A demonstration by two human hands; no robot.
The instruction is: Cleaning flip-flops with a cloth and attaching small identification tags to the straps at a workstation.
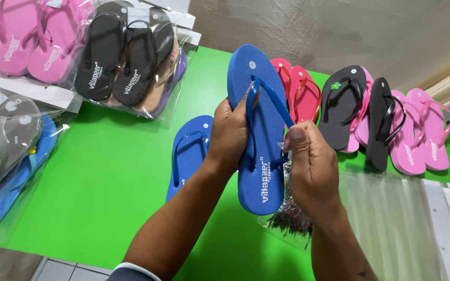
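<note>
Together, both hands, left (228, 136) and right (308, 164), grip 1 blue flip-flop (259, 130) above the green table (105, 177).

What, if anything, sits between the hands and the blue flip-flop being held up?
Nothing visible. The left hand grips the blue flip-flop by its edge, and the right hand pinches its strap directly.

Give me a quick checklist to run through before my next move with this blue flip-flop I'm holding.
1. Left hand gripping the blue flip-flop by its edge: ok.
2. Right hand pinching the strap end: ok.
3. Strap plug seated in the sole: cannot tell, fingers hide it.
4. Matching blue flip-flop on the green table: ok.
5. Clear bags lying beside the right hand: ok.
</note>
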